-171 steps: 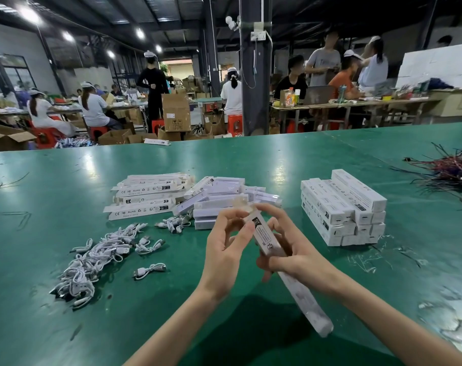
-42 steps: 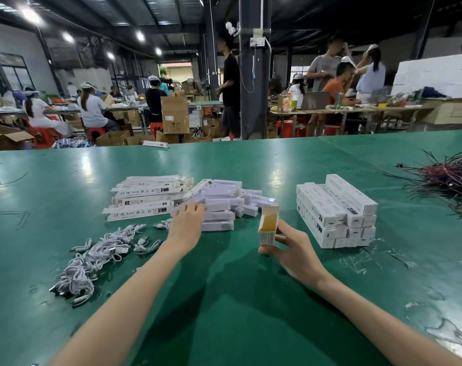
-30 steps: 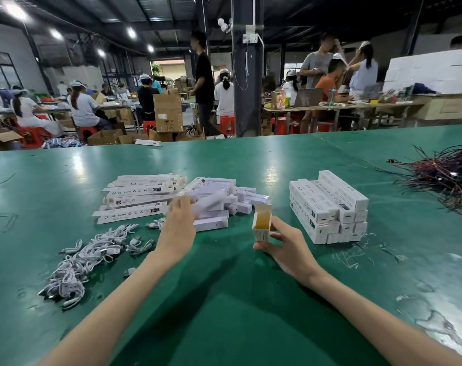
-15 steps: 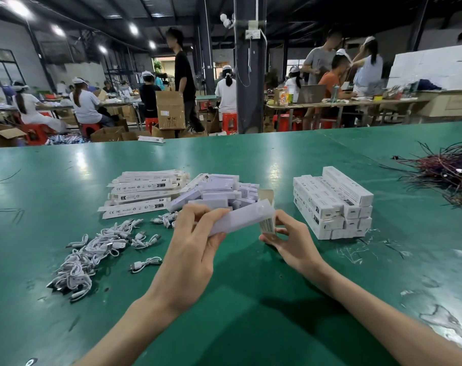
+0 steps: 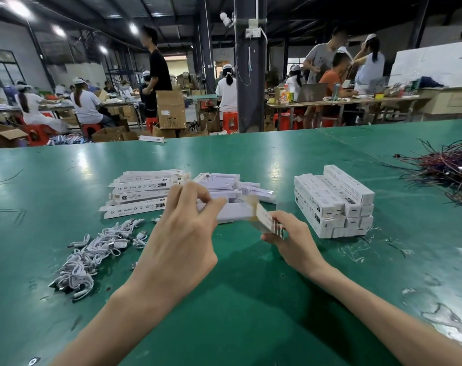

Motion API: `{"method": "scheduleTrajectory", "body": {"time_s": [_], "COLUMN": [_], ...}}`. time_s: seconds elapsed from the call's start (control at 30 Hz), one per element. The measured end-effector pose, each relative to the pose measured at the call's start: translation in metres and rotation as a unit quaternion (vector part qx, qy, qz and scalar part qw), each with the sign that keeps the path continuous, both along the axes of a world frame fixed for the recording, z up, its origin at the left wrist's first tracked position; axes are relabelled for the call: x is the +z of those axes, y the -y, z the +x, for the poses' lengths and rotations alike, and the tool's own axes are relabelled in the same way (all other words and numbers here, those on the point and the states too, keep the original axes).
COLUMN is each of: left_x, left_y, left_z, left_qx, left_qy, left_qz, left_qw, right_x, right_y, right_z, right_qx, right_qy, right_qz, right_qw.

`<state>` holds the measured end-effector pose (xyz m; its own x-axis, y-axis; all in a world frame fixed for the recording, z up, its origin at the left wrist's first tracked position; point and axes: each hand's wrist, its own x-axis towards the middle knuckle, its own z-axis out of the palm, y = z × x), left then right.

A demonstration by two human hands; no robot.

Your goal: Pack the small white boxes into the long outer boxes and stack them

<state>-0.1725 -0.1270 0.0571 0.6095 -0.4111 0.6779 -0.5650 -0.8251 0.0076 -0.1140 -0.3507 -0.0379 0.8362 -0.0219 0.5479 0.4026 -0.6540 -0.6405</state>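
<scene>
**Operator:** Where is the work item, and how do we expect it to handle?

**Instructor:** We locate the small white rectangular cardboard box (image 5: 235,213) left of the stack of packed long white printed boxes (image 5: 333,202), raised off the green surface (image 5: 251,299). Its leading end is at the open mouth of the long white printed outer box (image 5: 265,220), which sits nearer the stack. We cannot tell how far it has entered. We judge both items light, thin-walled and easily crushed, and the smooth card may slip. We grip the small box by its long sides near the trailing end. We hold the outer box behind its mouth, so the opening is not squeezed flat.

**Operator:** What is the state of each hand?

**Instructor:** Our left hand (image 5: 179,241), farther from the stack, pinches the small box between thumb and fingertips. Our right hand (image 5: 296,239), just left of the stack, has its fingers wrapped round the outer box and tilts the mouth towards the small box.

**Operator:** What supplies lie near the stack?

**Instructor:** Left of it we see loose small white boxes (image 5: 224,182), flat unfolded outer boxes (image 5: 142,194) and a heap of white cables (image 5: 92,249).
</scene>
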Motion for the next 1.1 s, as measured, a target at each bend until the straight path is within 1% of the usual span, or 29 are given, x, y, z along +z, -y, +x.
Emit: {"method": "scheduleTrajectory", "body": {"time_s": [0.1, 0.2, 0.27, 0.33, 0.4, 0.47, 0.53, 0.63, 0.73, 0.77, 0.83, 0.87, 0.9, 0.93, 0.97, 1.0, 1.03, 1.07, 1.1], "left_x": [0.009, 0.011, 0.009, 0.005, 0.000, -0.007, -0.012, -0.018, -0.025, -0.027, -0.030, -0.033, -0.034, -0.035, -0.035, -0.037, -0.038, -0.040, -0.043], "left_y": [0.004, 0.008, 0.010, 0.012, 0.014, 0.015, 0.016, 0.020, 0.020, 0.020, 0.015, 0.010, 0.001, -0.012, -0.027, -0.045, -0.064, -0.080, -0.093], "left_z": [0.001, 0.008, 0.017, 0.024, 0.030, 0.035, 0.039, 0.042, 0.046, 0.046, 0.049, 0.054, 0.062, 0.072, 0.084, 0.095, 0.103, 0.108, 0.110], "left_qx": [-0.011, -0.080, -0.139, -0.183, -0.204, -0.199, -0.181, -0.157, -0.178, -0.198, -0.223, -0.207, -0.174, -0.132, -0.079, -0.018, 0.038, 0.085, 0.121], "left_qy": [0.011, -0.008, -0.028, -0.060, -0.077, -0.058, -0.029, -0.012, -0.020, -0.030, -0.035, -0.040, -0.064, -0.119, -0.200, -0.283, -0.347, -0.393, -0.426], "left_qz": [0.042, 0.052, 0.005, -0.078, -0.156, -0.183, -0.167, -0.139, -0.112, -0.128, -0.206, -0.251, -0.277, -0.268, -0.212, -0.117, -0.018, 0.065, 0.122], "left_qw": [0.999, 0.995, 0.990, 0.978, 0.963, 0.961, 0.969, 0.978, 0.977, 0.971, 0.952, 0.945, 0.943, 0.947, 0.953, 0.952, 0.937, 0.913, 0.888], "right_x": [0.002, 0.000, -0.001, -0.002, -0.001, -0.002, -0.002, -0.001, 0.000, 0.000, 0.001, 0.003, 0.004, 0.005, 0.007, 0.007, 0.007, 0.007, 0.007], "right_y": [-0.001, -0.002, -0.004, -0.006, -0.007, -0.006, -0.007, -0.006, -0.006, -0.006, -0.006, -0.006, -0.006, -0.005, -0.004, -0.004, -0.004, -0.004, -0.005], "right_z": [-0.001, -0.004, -0.004, -0.003, -0.002, -0.001, -0.002, -0.002, -0.004, -0.004, -0.004, -0.005, -0.005, -0.006, -0.006, -0.007, -0.007, -0.006, -0.006], "right_qx": [-0.002, 0.021, 0.033, 0.034, 0.033, 0.037, 0.041, 0.047, 0.045, 0.042, 0.047, 0.058, 0.071, 0.082, 0.095, 0.106, 0.110, 0.105, 0.101], "right_qy": [-0.001, 0.007, -0.001, -0.013, -0.024, -0.028, -0.034, -0.038, -0.037, -0.035, -0.031, -0.025, -0.020, -0.018, -0.024, -0.032, -0.036, -0.033, -0.028], "right_qz": [-0.013, -0.022, -0.025, -0.015, 0.005, 0.017, 0.025, 0.036, 0.024, 0.022, 0.037, 0.053, 0.069, 0.086, 0.111, 0.132, 0.137, 0.127, 0.116], "right_qw": [1.000, 1.000, 0.999, 0.999, 0.999, 0.999, 0.998, 0.998, 0.998, 0.998, 0.998, 0.997, 0.995, 0.993, 0.989, 0.985, 0.984, 0.986, 0.988]}}
